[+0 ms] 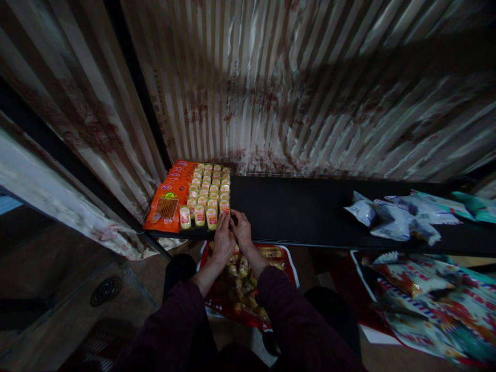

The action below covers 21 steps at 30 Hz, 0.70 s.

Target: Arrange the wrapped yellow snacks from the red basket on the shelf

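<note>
Head view: both hands (225, 243), half-curled, meet at the near-central packet (225, 206), grip unclear; gentle pressure should keep it aligned.

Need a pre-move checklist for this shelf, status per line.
1. Both hands visible: ok. Left hand and right hand are together at the right end of the yellow packs.
2. Contents of grasp: cannot tell. Fingers hide it.
3. Orange packets beside the yellow packs: ok. They overlap in a row on the left.
4. Silvery bags apart from the yellow packs: ok. They lie toward the right of the black shelf.
5. Stock below: ok. Yellowish wrapped pieces fill the red basket.
6. Lighting: not ok. Scene is dim.
</note>
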Motion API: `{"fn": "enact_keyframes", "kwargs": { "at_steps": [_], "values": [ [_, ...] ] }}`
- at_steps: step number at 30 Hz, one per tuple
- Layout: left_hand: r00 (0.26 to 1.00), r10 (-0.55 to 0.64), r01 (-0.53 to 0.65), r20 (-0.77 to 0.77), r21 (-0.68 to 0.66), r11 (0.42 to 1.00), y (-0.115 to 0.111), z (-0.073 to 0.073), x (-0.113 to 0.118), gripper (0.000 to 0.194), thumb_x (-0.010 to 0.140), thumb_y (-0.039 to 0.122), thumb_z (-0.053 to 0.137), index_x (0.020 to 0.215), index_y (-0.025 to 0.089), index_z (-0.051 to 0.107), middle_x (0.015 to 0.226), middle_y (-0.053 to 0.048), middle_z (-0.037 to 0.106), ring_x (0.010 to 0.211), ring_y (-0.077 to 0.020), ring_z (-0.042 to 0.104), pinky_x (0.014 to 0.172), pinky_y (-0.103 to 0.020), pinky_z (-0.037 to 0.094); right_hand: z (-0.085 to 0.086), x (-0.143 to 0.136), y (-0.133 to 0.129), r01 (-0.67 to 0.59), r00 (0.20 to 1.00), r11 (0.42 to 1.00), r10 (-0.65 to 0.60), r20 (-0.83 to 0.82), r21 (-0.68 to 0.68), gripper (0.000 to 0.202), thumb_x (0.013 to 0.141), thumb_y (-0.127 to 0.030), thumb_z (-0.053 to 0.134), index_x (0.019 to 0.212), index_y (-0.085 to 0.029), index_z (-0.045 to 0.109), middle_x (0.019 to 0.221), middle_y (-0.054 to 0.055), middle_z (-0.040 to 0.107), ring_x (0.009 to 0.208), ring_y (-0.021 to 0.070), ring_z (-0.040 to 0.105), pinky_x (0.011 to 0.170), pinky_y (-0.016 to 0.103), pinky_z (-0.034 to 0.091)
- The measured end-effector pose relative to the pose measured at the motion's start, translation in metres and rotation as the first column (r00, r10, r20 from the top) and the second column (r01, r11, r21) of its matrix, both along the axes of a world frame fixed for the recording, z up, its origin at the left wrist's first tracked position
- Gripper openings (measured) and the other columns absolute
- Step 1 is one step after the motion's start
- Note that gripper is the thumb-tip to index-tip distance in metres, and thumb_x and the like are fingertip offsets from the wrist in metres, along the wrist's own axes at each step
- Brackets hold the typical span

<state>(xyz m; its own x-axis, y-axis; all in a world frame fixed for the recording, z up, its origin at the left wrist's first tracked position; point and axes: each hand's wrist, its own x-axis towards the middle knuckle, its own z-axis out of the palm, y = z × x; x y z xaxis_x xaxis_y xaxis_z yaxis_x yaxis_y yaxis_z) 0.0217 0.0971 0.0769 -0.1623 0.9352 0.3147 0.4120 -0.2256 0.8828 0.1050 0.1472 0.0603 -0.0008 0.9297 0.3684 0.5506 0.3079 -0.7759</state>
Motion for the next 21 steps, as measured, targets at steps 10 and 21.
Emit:
{"fn": "enact_keyframes", "kwargs": {
  "at_steps": [10, 21],
  "values": [
    [0.999, -0.019, 0.020, -0.044, 0.005, 1.000, 0.0021, 0.0000, -0.0016, 0.060, 0.069, 0.000, 0.036, 0.125, 0.015, 0.053, 0.136, -0.009, 0.049, 0.135, -0.0199, 0.031, 0.114, -0.042, 0.023, -0.0020, -0.0001, 0.0030, -0.005, 1.000, 1.000, 0.005, 0.005, -0.018, 0.026, 0.078, -0.022, 0.051, 0.100, -0.017, 0.064, 0.094, 0.010, 0.064, 0.086, 0.0209, 0.059, 0.081, 0.035, 0.049],
    [0.999, -0.006, 0.006, -0.040, 0.004, 1.000, 0.0001, -0.0018, -0.0015, 0.062, 0.069, 0.000, 0.037, 0.127, 0.014, 0.051, 0.140, -0.009, 0.044, 0.136, -0.0204, 0.028, 0.115, -0.042, 0.022, -0.0001, 0.0002, -0.0007, 0.002, 1.000, 1.000, -0.002, -0.028, -0.012, 0.027, 0.078, -0.021, 0.053, 0.102, -0.017, 0.063, 0.097, 0.010, 0.063, 0.087, 0.0200, 0.059, 0.080, 0.034, 0.050]
  ]
}}
